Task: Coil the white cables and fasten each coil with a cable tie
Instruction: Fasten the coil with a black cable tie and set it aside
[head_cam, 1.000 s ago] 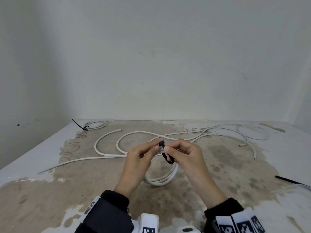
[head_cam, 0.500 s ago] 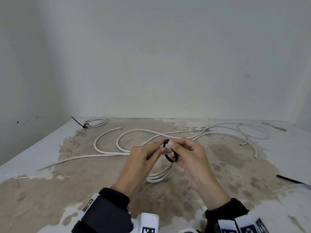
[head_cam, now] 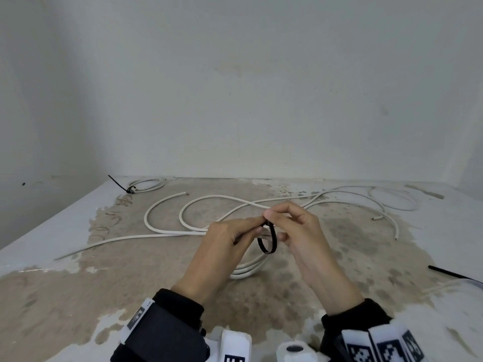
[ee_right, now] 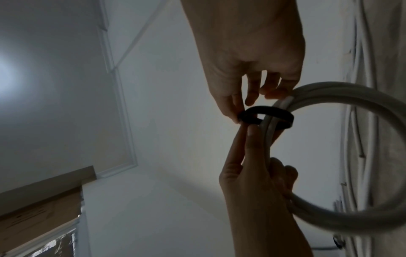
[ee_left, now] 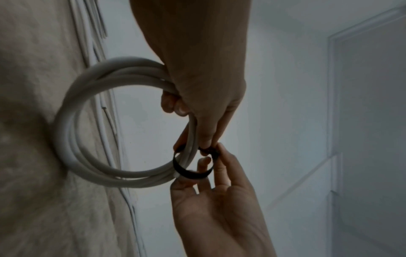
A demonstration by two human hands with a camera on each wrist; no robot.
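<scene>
Both hands are up off the table, working right at the tie. The left hand [head_cam: 224, 246] has its lower fingers curled round the white coil [ee_left: 87, 125], and its thumb and forefinger pinch the black cable tie [head_cam: 268, 241] where the loop closes. The right hand [head_cam: 295, 231] pinches that same closing point from the other side with thumb and forefinger, other fingers loosely spread just beside the coil.

From the wrist views the tie makes a slack loop around the bundled strands, nowhere near snug, gap clearly visible between strap and cable. The coil is a few turns of cable and hangs below the hands, above the stained tabletop [head_cam: 78, 296].

Further out, loose white cables [head_cam: 209, 198] snake across the middle and right of the table, ends lying free. In the far left corner there's a small tied coil [head_cam: 147, 184] with a black tie tail sticking out. A spare black tie [head_cam: 454, 274] lies at the right edge, well apart from the hands. Plain white wall behind it all.
</scene>
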